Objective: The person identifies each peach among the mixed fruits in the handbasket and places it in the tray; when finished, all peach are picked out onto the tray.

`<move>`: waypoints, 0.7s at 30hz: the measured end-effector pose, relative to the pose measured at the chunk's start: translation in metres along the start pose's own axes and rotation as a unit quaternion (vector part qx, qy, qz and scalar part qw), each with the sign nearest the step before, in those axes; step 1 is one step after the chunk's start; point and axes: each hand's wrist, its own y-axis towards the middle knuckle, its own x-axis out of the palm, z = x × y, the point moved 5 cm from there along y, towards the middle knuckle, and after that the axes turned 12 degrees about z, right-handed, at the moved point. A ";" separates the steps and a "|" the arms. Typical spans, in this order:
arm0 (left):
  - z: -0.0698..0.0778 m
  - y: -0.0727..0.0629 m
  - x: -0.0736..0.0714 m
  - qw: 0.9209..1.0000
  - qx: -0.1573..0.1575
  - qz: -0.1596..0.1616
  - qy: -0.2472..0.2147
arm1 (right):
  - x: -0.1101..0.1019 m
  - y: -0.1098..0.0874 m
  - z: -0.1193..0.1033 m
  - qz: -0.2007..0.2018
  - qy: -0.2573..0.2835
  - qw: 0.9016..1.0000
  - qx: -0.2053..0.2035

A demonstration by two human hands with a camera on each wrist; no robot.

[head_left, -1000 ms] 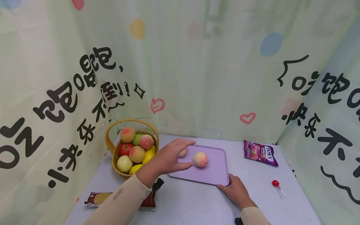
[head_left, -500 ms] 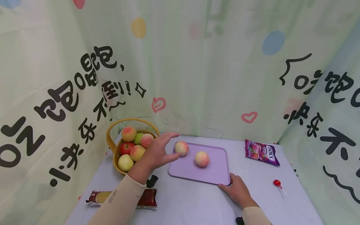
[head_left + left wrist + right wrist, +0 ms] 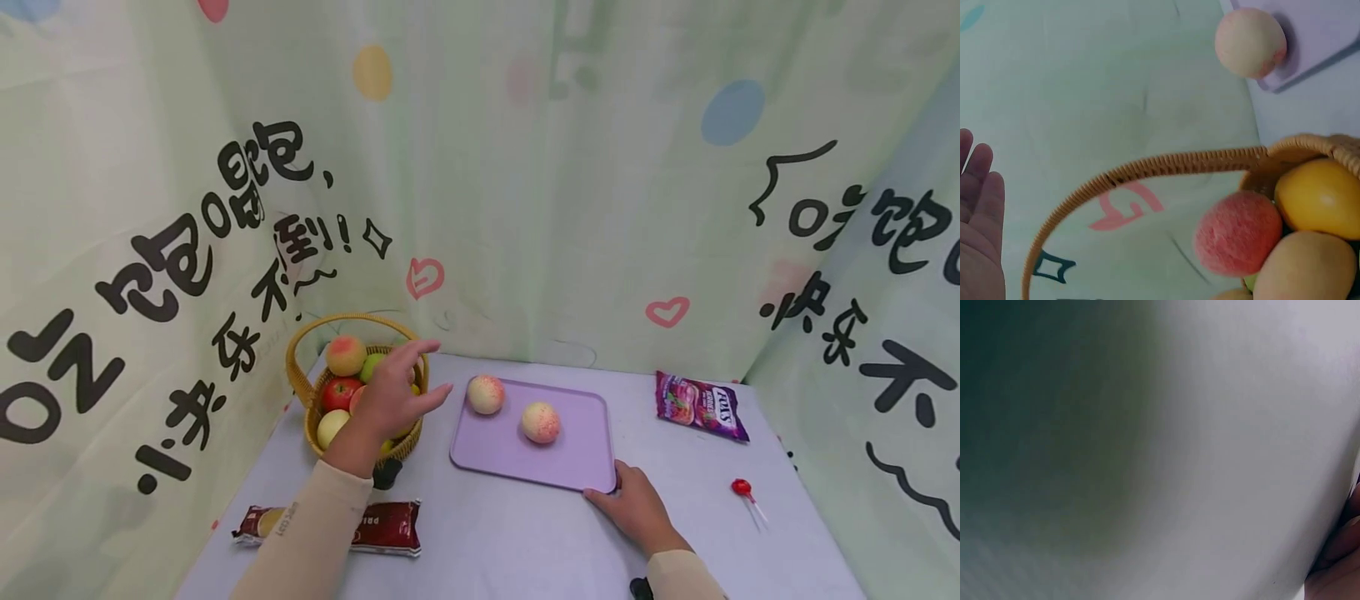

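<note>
My left hand hovers in front of the wicker basket, empty, with thumb and fingers spread apart. It hides part of the fruit. A red apple shows inside the basket, and the left wrist view adds a reddish peach and a yellow lemon. On the lilac tray lie two pale pink peaches, one peach at the back left corner and another peach near the middle. My right hand grips the tray's front right corner, its thumb along the front edge.
A purple snack bag lies at the back right, with a red lollipop nearer the front. Dark red packaged snacks lie beside my left forearm. A printed curtain walls off the table's back and sides.
My left hand has drawn back leftward from over the tray to the basket, uncovering the peach at the tray's corner. The right hand stays at the tray's corner.
</note>
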 end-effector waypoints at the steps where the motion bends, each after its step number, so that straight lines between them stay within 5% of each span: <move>1: -0.004 0.000 -0.001 1.000 -0.009 -0.001 0.001 | 0.000 0.000 0.001 -0.001 0.000 1.000 0.001; 10: -0.041 -0.003 -0.010 0.997 -0.076 0.003 0.017 | -0.002 -0.001 -0.002 -0.001 -0.001 1.000 -0.003; 21: -0.075 -0.005 -0.011 0.984 -0.157 -0.061 0.051 | -0.002 -0.002 -0.002 -0.005 -0.003 1.000 -0.004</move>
